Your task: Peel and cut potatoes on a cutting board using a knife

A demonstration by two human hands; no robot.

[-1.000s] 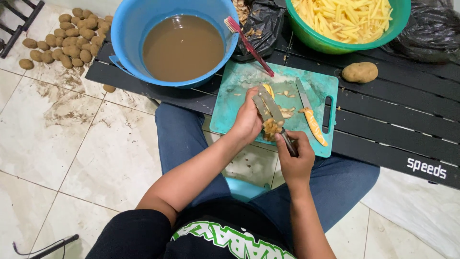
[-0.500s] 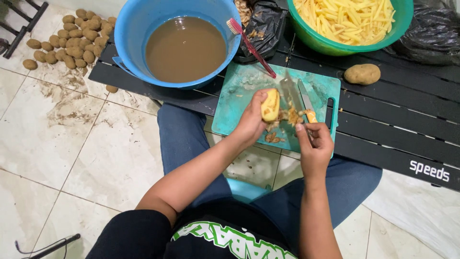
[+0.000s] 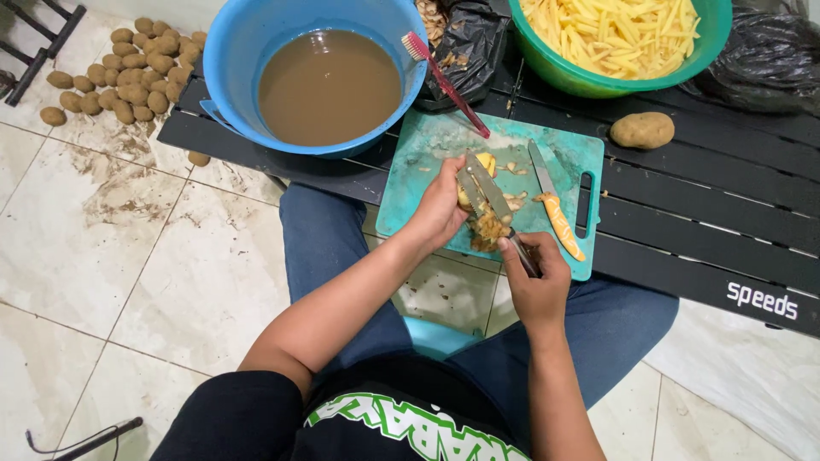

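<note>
Over the near edge of the black slatted bench [image 3: 700, 213], on the teal cutting board [image 3: 427, 162], the left hand [image 3: 440, 209] pinches a partly peeled potato [image 3: 475, 188], its grip curled around it. The right hand [image 3: 534, 273] has its grip pressed shut on a peeler [image 3: 487, 192], whose blade lies against the potato. Peelings [image 3: 489, 229] hang beneath. An orange-handled knife [image 3: 555, 205] lies beside them on the board. Toward the far edge stand a blue basin of brown water [image 3: 329, 85] and a green bowl of cut strips [image 3: 615, 34].
</note>
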